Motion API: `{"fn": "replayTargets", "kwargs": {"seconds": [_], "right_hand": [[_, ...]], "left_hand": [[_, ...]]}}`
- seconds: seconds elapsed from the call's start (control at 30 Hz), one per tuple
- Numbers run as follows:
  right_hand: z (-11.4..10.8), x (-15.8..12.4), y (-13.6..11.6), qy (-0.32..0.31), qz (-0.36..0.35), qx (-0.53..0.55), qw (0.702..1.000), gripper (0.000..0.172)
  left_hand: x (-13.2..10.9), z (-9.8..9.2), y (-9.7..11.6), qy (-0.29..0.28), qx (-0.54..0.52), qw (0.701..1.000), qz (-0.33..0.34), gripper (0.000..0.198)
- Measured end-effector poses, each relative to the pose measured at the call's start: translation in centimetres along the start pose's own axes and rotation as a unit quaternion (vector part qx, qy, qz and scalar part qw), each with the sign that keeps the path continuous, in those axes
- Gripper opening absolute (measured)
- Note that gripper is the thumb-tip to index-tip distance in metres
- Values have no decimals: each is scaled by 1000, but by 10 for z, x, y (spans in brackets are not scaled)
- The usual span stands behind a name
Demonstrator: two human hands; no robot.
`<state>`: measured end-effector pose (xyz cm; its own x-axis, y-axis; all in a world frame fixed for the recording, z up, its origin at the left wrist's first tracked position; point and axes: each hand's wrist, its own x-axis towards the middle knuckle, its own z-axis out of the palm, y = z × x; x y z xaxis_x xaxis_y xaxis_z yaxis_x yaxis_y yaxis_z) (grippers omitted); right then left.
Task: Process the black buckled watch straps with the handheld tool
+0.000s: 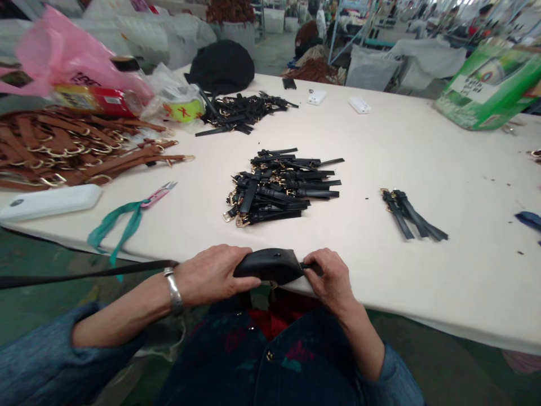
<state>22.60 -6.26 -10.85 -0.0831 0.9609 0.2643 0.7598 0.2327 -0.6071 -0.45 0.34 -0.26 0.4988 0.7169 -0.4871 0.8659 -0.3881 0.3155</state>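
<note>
My left hand (213, 273) is wrapped round a black corded hand tool (270, 265), shaped like an electric hair clipper, at the table's front edge. Its dark cord (93, 274) runs off to the left. At the tool's right end, my right hand (329, 276) pinches a short black strap, mostly hidden by the fingers. Just beyond the tool lies a pile of black buckle straps (279, 189) with gold-coloured buckles. To the right is a small group of black straps (412, 214), lying apart from the pile.
Scissors (158, 195) with teal cloth on their handles and a white case (51, 202) lie left, near brown straps (76, 146). Farther back are more black straps (243, 110), a black cap (222, 66) and two small white devices (359, 104). A green bag (482, 90) stands back right.
</note>
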Motion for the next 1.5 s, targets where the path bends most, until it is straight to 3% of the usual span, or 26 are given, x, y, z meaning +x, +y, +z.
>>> {"fn": "replayTargets", "kwargs": {"seconds": [0.37, 0.57, 0.83, 1.27, 1.5], "right_hand": [[0, -1, 2, 1, -10, -1, 1000, 5], [-2, -1, -2, -1, -13, -7, 1000, 4], [-2, 1, -4, -1, -13, -3, 1000, 8], [-3, 2, -2, 0, 0, 5, 1000, 14], [-4, 3, -7, 15, 26, 30, 999, 6]], "left_hand": [[-20, 8, -35, 41, -94, 994, -48, 44], [-29, 3, -22, 15, -95, 995, -34, 36], [-10, 3, 1, -3, -39, 999, -3, 33], [-5, 16, 2, 14, -106, 994, 9, 38], [-22, 14, -1, 10, -89, 996, -22, 35]]}}
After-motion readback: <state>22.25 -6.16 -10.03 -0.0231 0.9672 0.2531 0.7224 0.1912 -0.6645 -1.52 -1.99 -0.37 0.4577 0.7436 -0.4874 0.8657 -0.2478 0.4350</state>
